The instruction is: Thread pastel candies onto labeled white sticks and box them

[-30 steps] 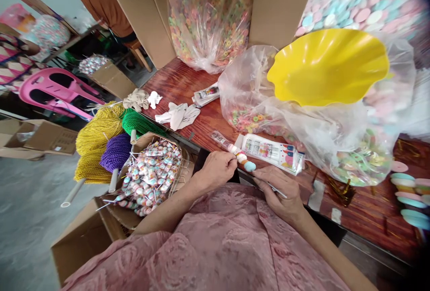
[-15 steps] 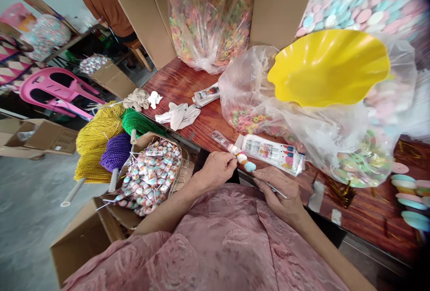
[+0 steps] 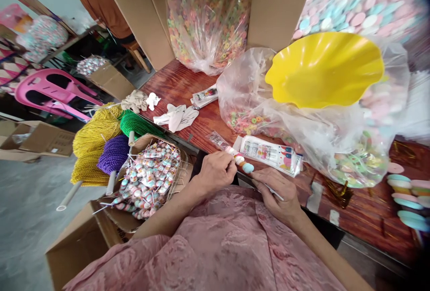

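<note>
White stick clamped in right grip; coloured beads beside left grip, closure unclear.

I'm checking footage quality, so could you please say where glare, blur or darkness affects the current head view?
Head view: highlights shine on the yellow dish and the upper ring-filled bag; right edge smeared, white stack included; right-hand corners dark.

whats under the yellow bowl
Clear plastic shows along the near edge of the yellow bowl, with small coloured pieces visible through it. What lies directly beneath the bowl is covered and cannot be seen.
</note>
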Demonstrator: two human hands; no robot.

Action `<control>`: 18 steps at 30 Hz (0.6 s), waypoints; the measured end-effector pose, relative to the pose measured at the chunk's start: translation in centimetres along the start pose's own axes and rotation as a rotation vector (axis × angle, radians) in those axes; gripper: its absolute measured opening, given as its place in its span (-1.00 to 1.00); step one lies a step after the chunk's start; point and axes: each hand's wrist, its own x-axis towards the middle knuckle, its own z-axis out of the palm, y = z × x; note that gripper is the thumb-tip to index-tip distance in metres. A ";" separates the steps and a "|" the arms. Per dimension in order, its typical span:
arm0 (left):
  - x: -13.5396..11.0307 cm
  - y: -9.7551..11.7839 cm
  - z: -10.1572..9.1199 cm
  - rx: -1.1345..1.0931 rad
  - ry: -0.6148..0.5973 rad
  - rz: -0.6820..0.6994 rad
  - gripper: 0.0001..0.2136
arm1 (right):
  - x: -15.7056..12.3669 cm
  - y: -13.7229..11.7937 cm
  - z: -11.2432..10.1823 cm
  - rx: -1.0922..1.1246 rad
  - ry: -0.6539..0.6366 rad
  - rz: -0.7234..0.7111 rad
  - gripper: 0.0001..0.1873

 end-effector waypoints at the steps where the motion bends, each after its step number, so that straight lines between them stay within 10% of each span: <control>1: 0.3 -0.2 -0.6 0.023 0.023 0.068 -0.82 | 0.0 0.0 0.0 0.004 0.001 0.012 -0.63; 7: 2.8 -3.9 -1.6 -0.158 -0.183 0.361 -0.76 | -0.1 0.4 -0.7 0.126 0.091 0.253 -0.83; 18: 1.9 -6.6 1.4 -0.342 -0.085 0.216 -0.65 | -0.7 1.3 -1.0 0.254 0.214 0.504 -0.91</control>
